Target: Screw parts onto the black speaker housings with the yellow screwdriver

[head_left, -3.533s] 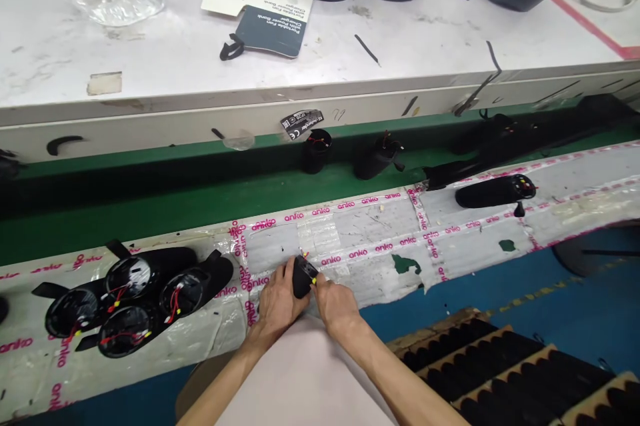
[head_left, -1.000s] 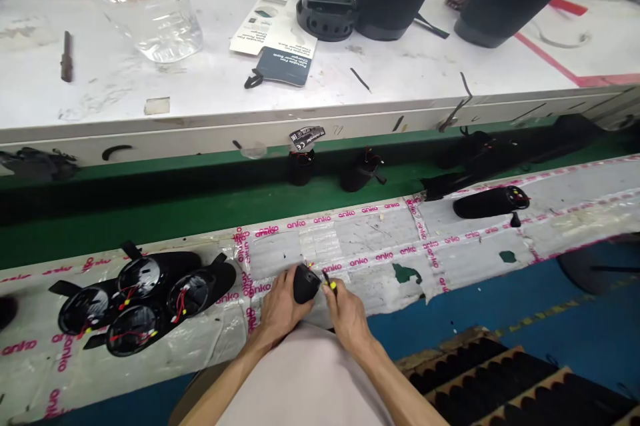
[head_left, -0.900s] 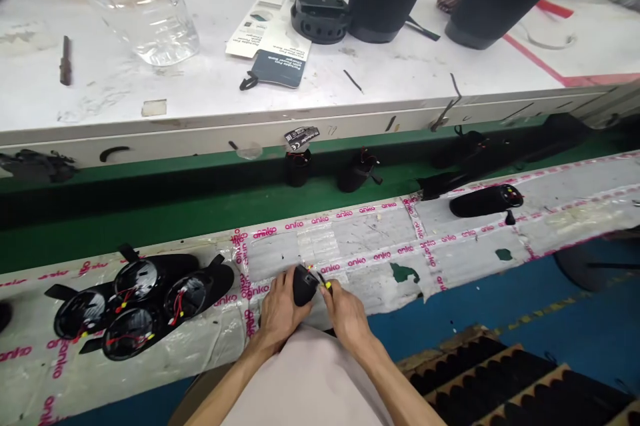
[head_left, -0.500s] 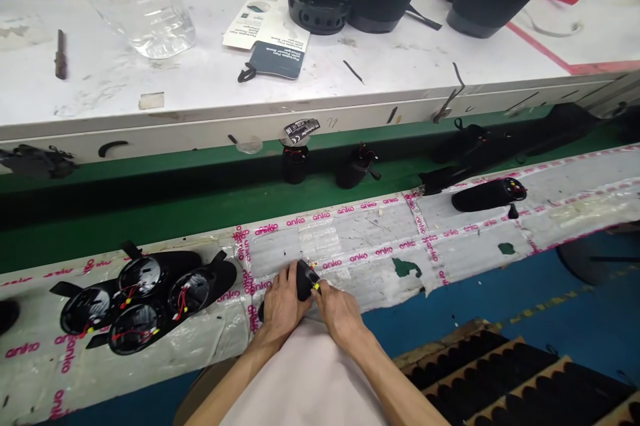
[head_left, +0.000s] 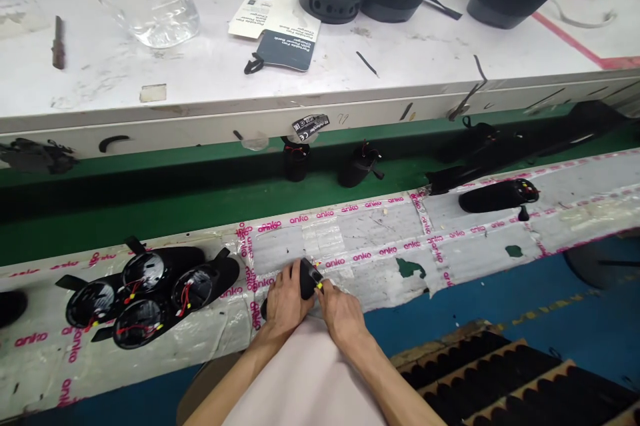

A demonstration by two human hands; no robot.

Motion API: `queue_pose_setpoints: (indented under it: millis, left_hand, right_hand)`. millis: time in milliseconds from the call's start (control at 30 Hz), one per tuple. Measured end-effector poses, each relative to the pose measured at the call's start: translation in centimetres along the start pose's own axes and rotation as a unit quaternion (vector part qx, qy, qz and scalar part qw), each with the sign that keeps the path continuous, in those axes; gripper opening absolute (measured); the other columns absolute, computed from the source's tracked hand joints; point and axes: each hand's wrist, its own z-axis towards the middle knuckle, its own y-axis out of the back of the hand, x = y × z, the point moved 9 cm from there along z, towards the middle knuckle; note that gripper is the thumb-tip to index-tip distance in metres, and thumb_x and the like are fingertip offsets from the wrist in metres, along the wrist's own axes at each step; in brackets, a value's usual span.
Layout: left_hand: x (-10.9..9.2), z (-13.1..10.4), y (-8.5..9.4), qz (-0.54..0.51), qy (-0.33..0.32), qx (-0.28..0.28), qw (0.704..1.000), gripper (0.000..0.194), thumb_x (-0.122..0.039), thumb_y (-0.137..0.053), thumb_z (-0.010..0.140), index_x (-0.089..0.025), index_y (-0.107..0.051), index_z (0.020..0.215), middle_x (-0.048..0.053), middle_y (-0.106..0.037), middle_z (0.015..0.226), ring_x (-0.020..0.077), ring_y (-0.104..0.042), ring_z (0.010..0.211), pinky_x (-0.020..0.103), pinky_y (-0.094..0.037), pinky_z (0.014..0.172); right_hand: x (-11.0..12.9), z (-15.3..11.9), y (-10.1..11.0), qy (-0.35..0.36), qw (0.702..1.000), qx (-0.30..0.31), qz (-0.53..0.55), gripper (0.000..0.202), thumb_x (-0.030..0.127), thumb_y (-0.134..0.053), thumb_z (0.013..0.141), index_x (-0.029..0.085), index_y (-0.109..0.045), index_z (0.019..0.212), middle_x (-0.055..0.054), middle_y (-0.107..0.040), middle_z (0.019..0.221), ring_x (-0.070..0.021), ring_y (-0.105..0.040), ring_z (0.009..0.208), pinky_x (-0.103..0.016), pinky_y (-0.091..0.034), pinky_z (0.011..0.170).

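In the head view, a black cylinder (head_left: 307, 281) is held near the person's body, above the front edge of the plastic-covered bench strip (head_left: 325, 239). It is wrapped by the left hand (head_left: 287, 299), whose fingers are closed along its side. By the right hand (head_left: 343, 309), brought close beside the left, a small yellow piece (head_left: 320, 285) is pinched at the cylinder's end; its shape is too small to be told. To the left, four open-ended black cylinders (head_left: 140, 325) with red wires are clustered on the strip; another, the lying cylinder (head_left: 493, 197), is seen well to the right. Two more black cylinders (head_left: 356, 169) are stood on the green surface (head_left: 210, 203) behind. On the white table (head_left: 200, 83) beyond, a clear bottle (head_left: 165, 16) and a printed card (head_left: 287, 49) are seen.
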Motion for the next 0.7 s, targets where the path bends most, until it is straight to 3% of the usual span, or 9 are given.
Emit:
queue_pose_setpoints:
  millis: [367, 700]
  left_hand:
    - [-0.11, -0.03, -0.09, 0.005, 0.009, 0.005, 1.000, 0.077, -0.036, -0.069, 0.081, -0.017, -0.035, 0.148, 0.013, -0.061, 0.127, 0.0314, -0.062, 0.113, 0.039, -0.051, 0.085]
    - [-0.11, 0.05, -0.22, 0.004, 0.015, 0.014, 1.000, 0.076, -0.035, -0.069, 0.081, -0.020, -0.035, 0.148, 0.013, -0.061, 0.126, 0.0304, -0.062, 0.112, 0.038, -0.050, 0.084]
  right_hand:
    - [-0.18, -0.27, -0.83, -0.015, 1.000, -0.016, -0.017, 0.022, 0.029, -0.038, 0.107, 0.018, -0.056, 0.112, -0.010, -0.075, 0.089, -0.0225, -0.075, 0.079, -0.028, -0.048, 0.064]
    - [-0.14, -0.10, -0.30, -0.005, 1.000, -0.017, -0.005, 0.020, 0.029, -0.041, 0.106, 0.019, -0.057, 0.111, -0.009, -0.075, 0.094, -0.0204, -0.075, 0.081, -0.026, -0.048, 0.064]
